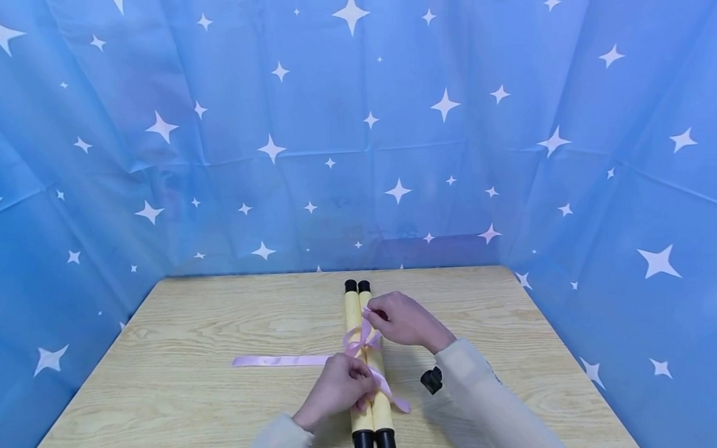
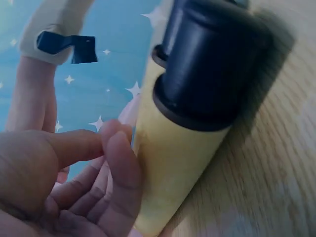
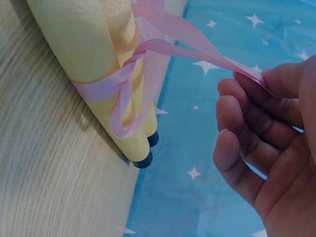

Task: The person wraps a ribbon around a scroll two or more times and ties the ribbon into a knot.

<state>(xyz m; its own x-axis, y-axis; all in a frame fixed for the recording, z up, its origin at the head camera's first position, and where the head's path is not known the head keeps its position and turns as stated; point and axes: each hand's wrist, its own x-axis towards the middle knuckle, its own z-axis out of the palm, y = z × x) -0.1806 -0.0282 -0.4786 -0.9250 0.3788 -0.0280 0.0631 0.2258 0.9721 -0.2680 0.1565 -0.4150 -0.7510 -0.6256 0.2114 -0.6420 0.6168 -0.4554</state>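
Two pale yellow scrolls (image 1: 352,308) with black end caps (image 1: 363,443) lie side by side, running away from me on the table. A pink satin ribbon (image 1: 280,361) wraps both near their middle, with a twisted knot and a hanging loop (image 3: 117,121) on top. My right hand (image 1: 406,320) pinches a raised, doubled part of the ribbon between thumb and forefinger, above the far half of the scrolls. Lower down, my left hand (image 1: 339,386) pinches ribbon close over the near half; its fingertips (image 2: 118,140) partly hide the held part. One ribbon tail stretches left across the table.
The scrolls rest on a light wood-grain table (image 1: 163,389). Blue cloth (image 1: 331,119) with white stars hangs behind it and along both sides. A black wrist camera mount (image 1: 432,380) sits by my right sleeve (image 1: 489,391).
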